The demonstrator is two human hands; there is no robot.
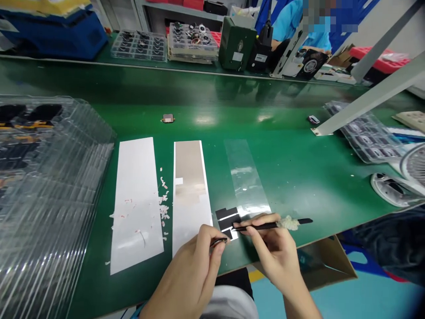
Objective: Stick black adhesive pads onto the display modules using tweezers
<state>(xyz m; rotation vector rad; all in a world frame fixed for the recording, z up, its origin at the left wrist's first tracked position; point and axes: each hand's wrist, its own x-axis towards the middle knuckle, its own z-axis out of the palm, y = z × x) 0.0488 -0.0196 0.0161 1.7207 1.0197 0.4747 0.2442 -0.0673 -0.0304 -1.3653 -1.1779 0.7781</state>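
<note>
My right hand [270, 248] is shut on black tweezers [259, 226] with a tuft of cotton wound around the handle. Their tips reach a black film piece [227, 220] lying at the end of a clear plastic sheet [244, 170]. My left hand [189, 270] pinches a small dark tool [218, 242], probably tweezers, whose tip sits just left of the black piece. Farther left lie a silver-backed strip [187, 186] and a white backing sheet [136, 204]. Small pale scraps [163, 208] are scattered between those two.
A stack of clear plastic trays [49, 186] rises at the left of the green bench [232, 115]. Parts trays [192, 44] and a green box [236, 43] stand at the back. A co-worker's blue sleeve [285, 22] shows beyond them. A white strut [372, 97] crosses the right side.
</note>
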